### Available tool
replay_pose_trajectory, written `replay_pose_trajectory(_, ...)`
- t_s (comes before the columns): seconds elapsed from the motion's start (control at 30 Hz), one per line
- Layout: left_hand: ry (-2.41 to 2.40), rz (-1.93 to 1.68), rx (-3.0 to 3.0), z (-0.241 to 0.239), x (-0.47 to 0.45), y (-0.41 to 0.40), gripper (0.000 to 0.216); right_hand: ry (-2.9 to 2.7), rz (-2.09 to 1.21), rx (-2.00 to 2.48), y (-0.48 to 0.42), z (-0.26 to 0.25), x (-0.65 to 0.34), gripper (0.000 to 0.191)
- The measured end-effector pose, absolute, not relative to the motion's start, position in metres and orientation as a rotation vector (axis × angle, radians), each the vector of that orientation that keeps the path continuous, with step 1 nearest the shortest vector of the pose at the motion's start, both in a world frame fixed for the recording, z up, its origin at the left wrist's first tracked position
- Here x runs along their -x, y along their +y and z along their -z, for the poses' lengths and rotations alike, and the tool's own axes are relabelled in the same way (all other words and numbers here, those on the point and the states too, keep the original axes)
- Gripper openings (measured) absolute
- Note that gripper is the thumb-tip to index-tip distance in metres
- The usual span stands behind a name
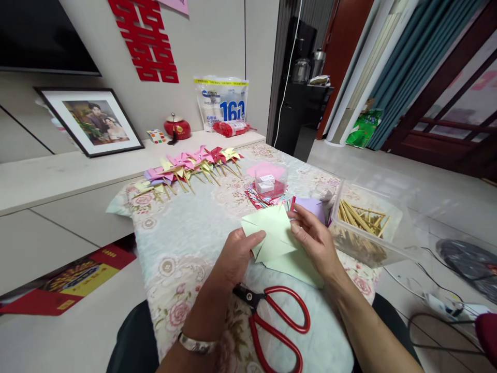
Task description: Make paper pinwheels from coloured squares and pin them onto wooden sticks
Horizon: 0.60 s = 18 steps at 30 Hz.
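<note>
A pale green square of paper [274, 233], cut and partly folded, lies on the flowered tablecloth [186, 233]. My left hand [236, 254] pinches its left edge with thumb and fingers closed. My right hand [316, 238] grips the paper's right side, with the fingers curled over the top edge. More green paper [298, 267] lies beneath. Red-handled scissors [275, 321] rest shut on the cloth just below my left wrist, which wears a metal bracelet [196, 344].
A row of finished paper pinwheels [186, 168] on sticks lies at the far side. A small clear tub [271, 181] sits on coloured paper sheets [310, 207]. A clear box of wooden sticks [363, 223] stands at the right edge. Cables [438, 305] cross the floor on the right.
</note>
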<state>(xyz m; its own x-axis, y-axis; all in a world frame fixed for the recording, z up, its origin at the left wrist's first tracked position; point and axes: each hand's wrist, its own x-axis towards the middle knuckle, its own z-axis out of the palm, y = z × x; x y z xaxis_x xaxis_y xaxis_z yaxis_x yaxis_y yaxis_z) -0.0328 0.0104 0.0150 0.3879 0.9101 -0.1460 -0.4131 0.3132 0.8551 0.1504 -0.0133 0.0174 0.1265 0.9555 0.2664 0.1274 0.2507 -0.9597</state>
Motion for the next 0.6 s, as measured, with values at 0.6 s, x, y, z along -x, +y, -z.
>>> replay_pose_trajectory(0.6,0.784,-0.917,-0.828,-0.002,0.034,0.011,0.049,-1.164,-0.918,1.093,-0.012,-0.006,-0.132,0.052)
